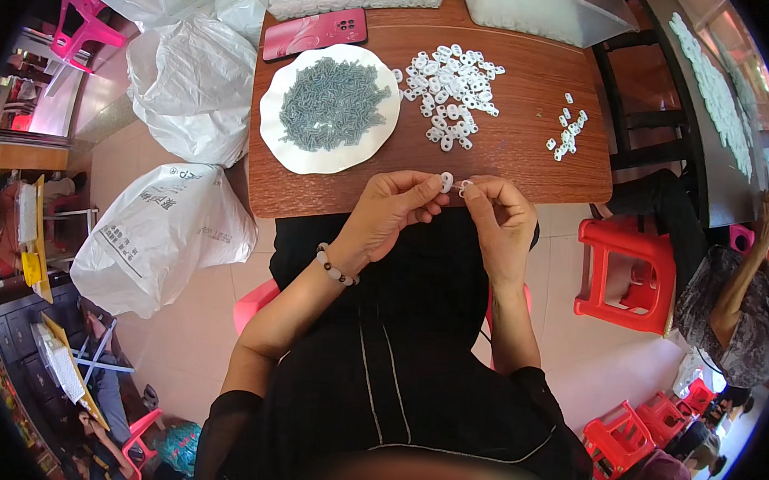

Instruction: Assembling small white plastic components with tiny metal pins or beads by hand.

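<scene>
At the near edge of the table, my left hand (384, 212) pinches a small white oval plastic piece (446, 182) between thumb and fingertips. Close beside it, my right hand (503, 219) is closed on a small pale piece (464, 189), too tiny to make out fully. A thin link seems to run between the two pieces. Beyond my left hand lies a white wavy-rimmed plate (272, 132) heaped with short grey-blue translucent tubes (331, 105). A loose pile of white oval pieces with holes (451, 86) spreads to the plate's right. Farther right sits a smaller group of white pieces (569, 132).
A pink phone (316, 34) lies behind the plate. Two bins of white pieces, a left one (354, 16) and a right one (547, 26), stand at the far edge. White sacks (169, 236) crowd the left side. A red stool (626, 277) and a seated person (728, 305) are at right.
</scene>
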